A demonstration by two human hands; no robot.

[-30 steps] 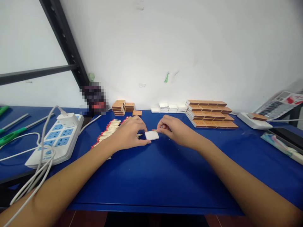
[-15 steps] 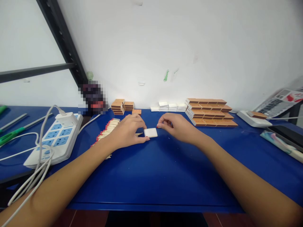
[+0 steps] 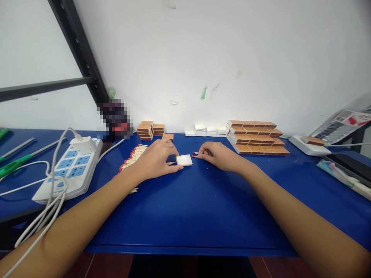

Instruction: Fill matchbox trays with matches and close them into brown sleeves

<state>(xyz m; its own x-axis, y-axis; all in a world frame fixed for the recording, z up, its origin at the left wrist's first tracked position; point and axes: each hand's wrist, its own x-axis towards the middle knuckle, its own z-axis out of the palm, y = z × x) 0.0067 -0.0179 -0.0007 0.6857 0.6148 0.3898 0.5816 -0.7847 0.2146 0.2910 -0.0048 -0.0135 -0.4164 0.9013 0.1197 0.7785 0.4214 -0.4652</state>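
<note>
In the middle of the blue table sits a small white matchbox tray (image 3: 184,160), its hollow side up. My left hand (image 3: 158,160) grips its left end between thumb and fingers. Pale matchsticks (image 3: 171,163) show in the gap behind that thumb; whether the hand holds them is unclear. Just right of the tray, my right hand (image 3: 216,155) pinches a few red-headed matches (image 3: 195,155), heads pointing left. A long heap of loose red-headed matches (image 3: 133,157) lies beside my left forearm, which partly hides it.
Brown matchboxes (image 3: 255,139) are stacked in steps at the back right, with white trays (image 3: 206,130) beside them. Smaller matchbox stacks (image 3: 145,130) stand at the back left. A power strip (image 3: 72,166) with cables lies left; a phone (image 3: 350,168) and white device (image 3: 308,144) lie right.
My right hand has drawn slightly right, away from the tray, and more match heads show at its fingertips. The tray's hollow shows more clearly. My left hand stays almost in place.
</note>
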